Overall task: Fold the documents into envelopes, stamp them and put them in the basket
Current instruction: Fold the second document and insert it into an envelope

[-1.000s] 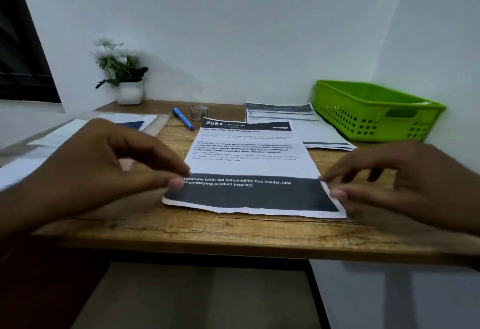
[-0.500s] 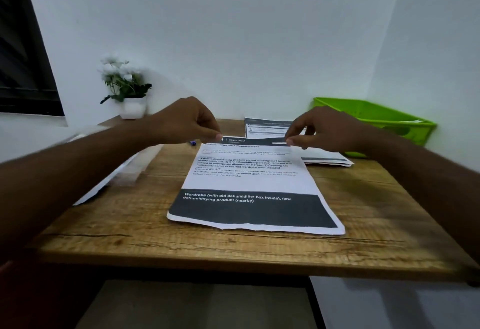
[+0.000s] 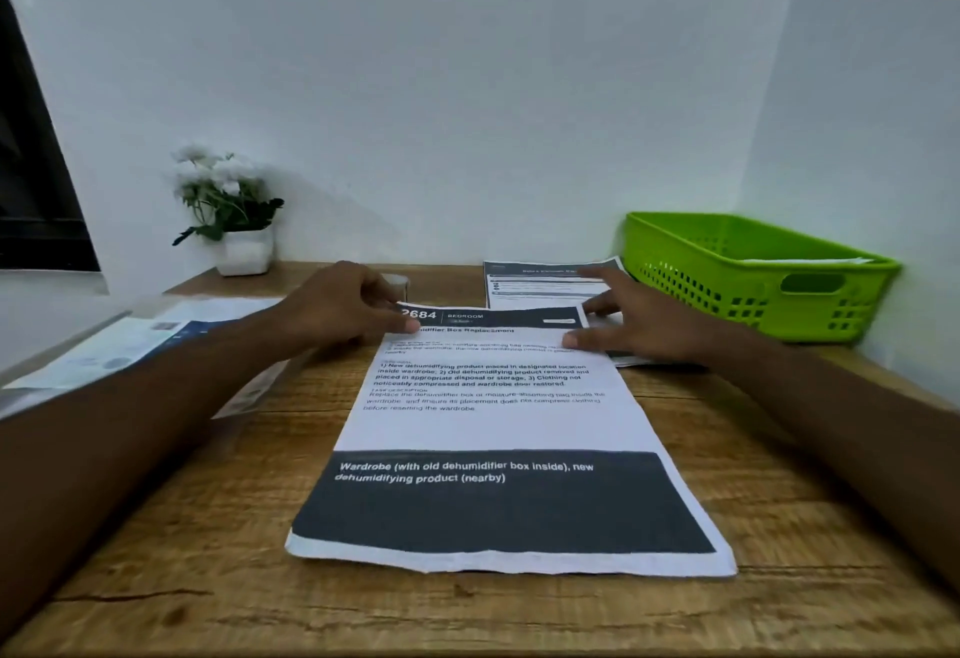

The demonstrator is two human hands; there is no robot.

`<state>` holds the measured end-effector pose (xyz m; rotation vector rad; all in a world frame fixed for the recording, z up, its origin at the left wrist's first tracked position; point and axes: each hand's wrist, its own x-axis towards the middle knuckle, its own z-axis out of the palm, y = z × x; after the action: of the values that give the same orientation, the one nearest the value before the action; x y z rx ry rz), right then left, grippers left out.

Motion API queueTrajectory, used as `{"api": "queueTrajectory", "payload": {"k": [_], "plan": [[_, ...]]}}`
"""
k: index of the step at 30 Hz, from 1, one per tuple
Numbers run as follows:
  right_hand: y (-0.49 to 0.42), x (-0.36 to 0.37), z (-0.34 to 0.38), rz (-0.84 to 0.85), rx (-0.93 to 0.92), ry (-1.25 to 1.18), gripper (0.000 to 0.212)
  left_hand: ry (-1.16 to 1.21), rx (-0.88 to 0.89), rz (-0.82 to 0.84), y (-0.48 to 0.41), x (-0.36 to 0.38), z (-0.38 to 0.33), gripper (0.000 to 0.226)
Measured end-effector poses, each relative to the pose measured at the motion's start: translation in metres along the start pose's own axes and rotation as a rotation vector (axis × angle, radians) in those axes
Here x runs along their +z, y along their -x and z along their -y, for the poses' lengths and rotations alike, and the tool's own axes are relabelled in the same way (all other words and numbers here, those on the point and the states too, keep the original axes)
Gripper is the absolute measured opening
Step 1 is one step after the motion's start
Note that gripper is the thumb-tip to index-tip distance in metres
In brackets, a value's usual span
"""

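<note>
While the wooden table (image 3: 779,527) fills the lower frame, the document (image 3: 493,429) lies flat at centre, white with a black bottom band. Folding is judged just beginning: left hand (image 3: 343,306) pinches its far-left corner, right hand (image 3: 639,325), fingers loosely spread, presses the far-right. Next, draw that edge nearward evenly. Green basket (image 3: 753,273) waits at right.

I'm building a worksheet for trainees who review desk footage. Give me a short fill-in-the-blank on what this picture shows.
1. Both hands, the left hand and the right hand, rest at the ____ end of the document.
2. The basket at the table's right is ____ in colour.
3. The plant stands in a ____ pot.
4. The document lies ____ on the wooden table, not yet folded.

Missing words: far; green; white; flat
</note>
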<state>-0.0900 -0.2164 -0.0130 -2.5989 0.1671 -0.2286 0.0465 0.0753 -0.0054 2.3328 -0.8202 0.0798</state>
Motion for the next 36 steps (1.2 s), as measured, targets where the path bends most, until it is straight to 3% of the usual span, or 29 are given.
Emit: {"api": "queueTrajectory", "payload": {"k": [10,17,23,25,28,31,34,36], "plan": [[-0.008,0.006,-0.003,-0.206,-0.091,-0.261,0.093,0.254,-0.113,0.032,-0.002,0.0,0.011,0.07],[-0.003,-0.003,-0.004,-0.119,-0.188,-0.251,0.04,0.274,-0.078,0.09,0.006,-0.008,0.009,0.062],[0.008,-0.015,-0.006,-0.014,-0.286,-0.243,0.015,0.322,-0.076,0.086,0.011,-0.013,0.005,0.038],[0.012,-0.019,-0.005,0.049,-0.316,-0.187,0.023,0.353,-0.063,0.1,0.012,-0.014,0.005,0.029],[0.013,-0.024,-0.007,0.094,-0.325,0.002,0.056,0.369,-0.021,0.096,0.011,-0.012,0.007,0.016],[0.014,-0.024,-0.006,0.091,-0.32,0.028,0.064,0.215,0.101,0.148,0.011,-0.009,0.005,0.016],[0.013,-0.02,0.0,0.1,-0.298,-0.026,0.024,-0.046,0.217,0.23,0.013,-0.007,0.001,0.038],[0.015,-0.018,0.006,0.116,-0.268,-0.008,0.024,-0.146,0.241,0.245,0.012,-0.006,-0.001,0.043]]}}
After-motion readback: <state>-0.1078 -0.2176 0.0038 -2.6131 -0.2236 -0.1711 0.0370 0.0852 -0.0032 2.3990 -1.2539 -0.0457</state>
